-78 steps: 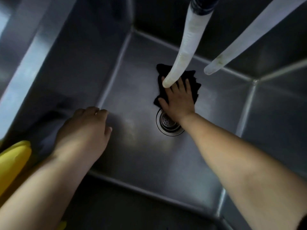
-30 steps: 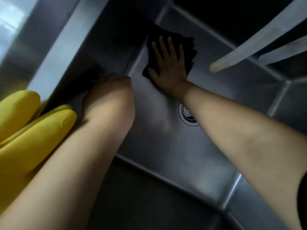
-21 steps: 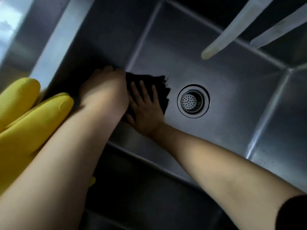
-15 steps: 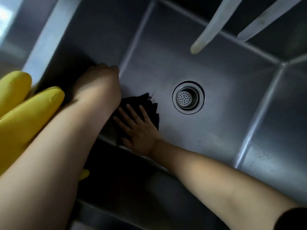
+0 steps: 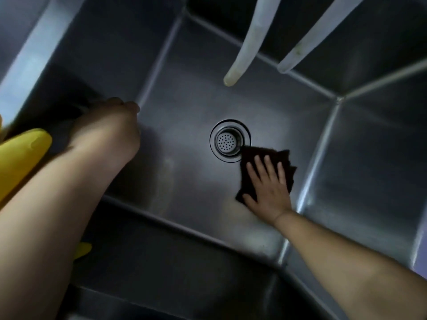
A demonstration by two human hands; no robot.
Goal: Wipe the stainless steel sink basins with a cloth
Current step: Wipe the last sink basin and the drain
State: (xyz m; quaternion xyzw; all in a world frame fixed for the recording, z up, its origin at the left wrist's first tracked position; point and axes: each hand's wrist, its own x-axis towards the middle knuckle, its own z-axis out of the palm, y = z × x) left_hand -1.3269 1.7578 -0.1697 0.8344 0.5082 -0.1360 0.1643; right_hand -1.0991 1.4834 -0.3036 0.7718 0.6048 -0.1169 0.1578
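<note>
We look straight down into a deep, square stainless steel sink basin, and we take the round perforated metal drain strainer in its floor as our landmark. Just below and to the right of the drain, our right hand lies flat on a dark, crumpled square cloth — fingers straight and slightly spread, palm down, pressing the cloth against the basin floor. One corner of the cloth touches the drain's outer ring; its far edge reaches close to the crease where the floor meets the right wall.

To the left of the drain and well apart from it, our left hand rests against the basin's left wall near the floor crease. Its fingers bend away from us toward the wall; we cannot tell whether they hold anything, though nothing shows in them.

Further left of the drain, at the frame's edge, sits a bright yellow rubber glove, partly hidden behind the left forearm. Above the drain, two pale, whitish tube-shaped spouts hang into view over the basin — the nearer one ends a little above the drain, clear of the floor.
</note>
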